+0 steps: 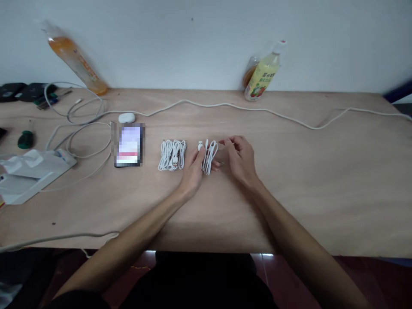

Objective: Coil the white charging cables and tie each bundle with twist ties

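My left hand (194, 169) grips a coiled white cable (210, 155) at the middle of the wooden table (289, 180), its thumb up against the loops. My right hand (240, 159) is curled just to the right of that coil, its fingertips pinched at the coil's upper right edge on something thin that I cannot make out. A second bundled white cable (172, 155) lies flat on the table to the left of my left hand, apart from it.
A phone (129, 146) lies left of the bundles, with a white earbud case (126, 117) behind it. Loose white cords (80, 124) and plastic bags (30, 171) fill the left side. A long cord (257, 109) crosses the back. Two drink bottles (262, 75) (75, 58) stand by the wall.
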Demonstrator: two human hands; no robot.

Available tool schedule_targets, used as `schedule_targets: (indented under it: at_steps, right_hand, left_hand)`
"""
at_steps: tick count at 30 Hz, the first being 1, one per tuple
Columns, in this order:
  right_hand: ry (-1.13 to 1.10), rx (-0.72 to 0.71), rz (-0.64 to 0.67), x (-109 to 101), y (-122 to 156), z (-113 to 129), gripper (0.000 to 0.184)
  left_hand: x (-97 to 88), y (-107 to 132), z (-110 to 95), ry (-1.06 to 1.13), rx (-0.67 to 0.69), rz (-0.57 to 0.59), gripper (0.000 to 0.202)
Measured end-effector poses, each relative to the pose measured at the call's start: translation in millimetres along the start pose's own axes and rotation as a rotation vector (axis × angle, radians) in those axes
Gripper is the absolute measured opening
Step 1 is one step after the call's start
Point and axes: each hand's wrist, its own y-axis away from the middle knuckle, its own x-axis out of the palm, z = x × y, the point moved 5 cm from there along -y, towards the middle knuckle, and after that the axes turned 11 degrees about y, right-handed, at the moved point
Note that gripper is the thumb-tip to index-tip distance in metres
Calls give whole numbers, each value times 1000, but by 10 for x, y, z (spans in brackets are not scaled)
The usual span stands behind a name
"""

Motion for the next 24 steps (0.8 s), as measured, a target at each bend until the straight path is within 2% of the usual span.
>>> schedule_targets:
  at_steps: [5, 9, 15, 19, 24]
  right_hand:
    - [-330, 65, 208, 99, 77, 135, 50]
    - [-575, 154, 317, 155, 131, 214, 52]
    - [-538, 226, 270, 134, 105, 159, 64]
    - [-586, 261, 373, 174, 133, 196, 58]
    - [-691, 291, 472, 242, 182, 256, 53]
  left_hand:
    - [36, 6, 33, 69, -17, 69, 38]
    - [24, 3, 8, 70, 37, 69, 38]
    - [62, 39, -53, 30, 35, 58, 42]
    - [62, 47, -101, 22, 6, 9, 42]
    - [27, 24, -60, 26, -26, 18, 36]
